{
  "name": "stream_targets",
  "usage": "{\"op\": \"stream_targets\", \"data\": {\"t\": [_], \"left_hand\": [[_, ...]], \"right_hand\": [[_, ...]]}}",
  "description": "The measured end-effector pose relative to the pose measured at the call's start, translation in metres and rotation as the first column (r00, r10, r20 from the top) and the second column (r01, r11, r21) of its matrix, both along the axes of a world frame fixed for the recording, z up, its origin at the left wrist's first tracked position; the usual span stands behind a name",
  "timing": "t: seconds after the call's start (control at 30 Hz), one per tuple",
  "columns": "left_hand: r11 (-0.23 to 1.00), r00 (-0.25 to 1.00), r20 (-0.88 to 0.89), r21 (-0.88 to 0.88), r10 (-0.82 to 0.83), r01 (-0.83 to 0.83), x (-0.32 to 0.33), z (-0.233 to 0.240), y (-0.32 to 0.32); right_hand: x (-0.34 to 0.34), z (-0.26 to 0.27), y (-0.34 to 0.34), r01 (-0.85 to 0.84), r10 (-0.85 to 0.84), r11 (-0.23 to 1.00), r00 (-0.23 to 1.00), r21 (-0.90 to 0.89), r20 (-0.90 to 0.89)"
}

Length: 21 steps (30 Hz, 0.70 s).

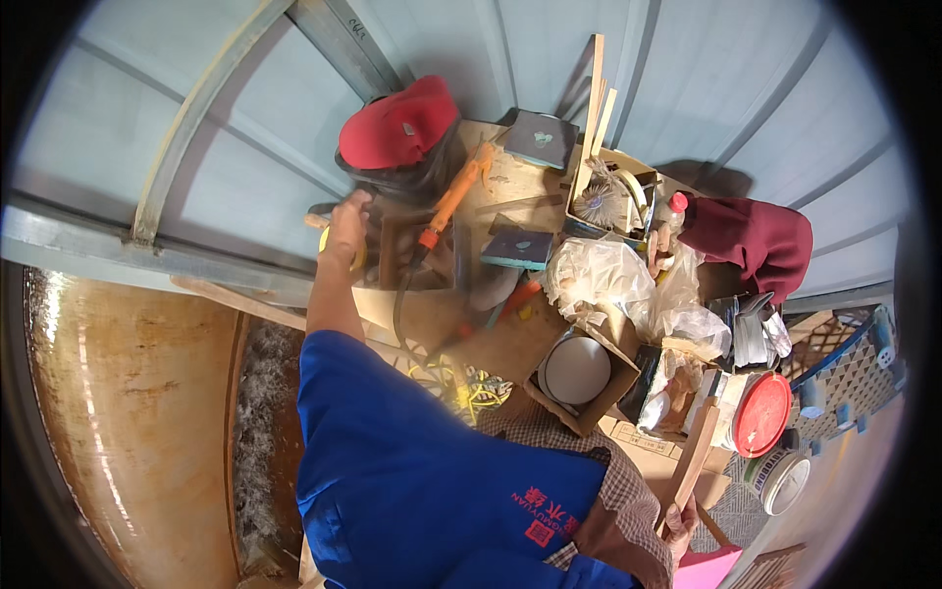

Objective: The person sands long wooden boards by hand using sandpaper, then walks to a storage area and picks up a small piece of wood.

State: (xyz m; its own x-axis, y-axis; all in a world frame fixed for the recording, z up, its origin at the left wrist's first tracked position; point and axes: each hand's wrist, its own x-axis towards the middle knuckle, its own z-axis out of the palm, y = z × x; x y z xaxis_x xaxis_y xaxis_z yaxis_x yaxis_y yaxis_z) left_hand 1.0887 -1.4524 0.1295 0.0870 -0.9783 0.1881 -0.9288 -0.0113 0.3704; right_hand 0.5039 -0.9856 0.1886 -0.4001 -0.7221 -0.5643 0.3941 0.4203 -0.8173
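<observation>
My left hand reaches to the far left of the workbench, its fingers curled beside a black bin with red cloth over it. A light wooden end sticks out past this hand, and part of a yellow ring shows behind the wrist. Whether the fingers grip anything is hidden. Low on the right, my right hand holds the lower end of a wooden bar, which slants upward. An orange handheld tool with a dark cord lies across an open wooden box.
Dark sanding pads lie mid-bench. A box holds wire brush wheels and wood strips. Pale discs fill a cardboard box near my body. Plastic bags, a red-lidded bucket and a blue basket stand to the right.
</observation>
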Motion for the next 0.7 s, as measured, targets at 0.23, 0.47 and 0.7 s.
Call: {"op": "stream_targets", "data": {"t": [0.23, 0.47, 0.7], "left_hand": [[0.923, 0.954, -0.191, -0.269, 0.230, -0.276, 0.016, 0.023, 0.033], [0.896, 0.786, -0.618, -0.345, 0.007, -0.280, -0.086, 0.049, 0.116], [0.725, 0.661, -0.311, -0.396, -0.683, 0.564, -0.316, 0.085, 0.180]], "right_hand": [[-0.018, -0.016, 0.006, -0.028, 0.026, 0.997, 0.999, -0.077, -0.025], [-0.007, 0.013, -0.030, -0.016, 0.016, 1.000, 1.000, 0.000, 0.008], [-0.025, -0.004, 0.003, 0.150, -0.142, 0.986, 0.985, -0.074, 0.099]]}}
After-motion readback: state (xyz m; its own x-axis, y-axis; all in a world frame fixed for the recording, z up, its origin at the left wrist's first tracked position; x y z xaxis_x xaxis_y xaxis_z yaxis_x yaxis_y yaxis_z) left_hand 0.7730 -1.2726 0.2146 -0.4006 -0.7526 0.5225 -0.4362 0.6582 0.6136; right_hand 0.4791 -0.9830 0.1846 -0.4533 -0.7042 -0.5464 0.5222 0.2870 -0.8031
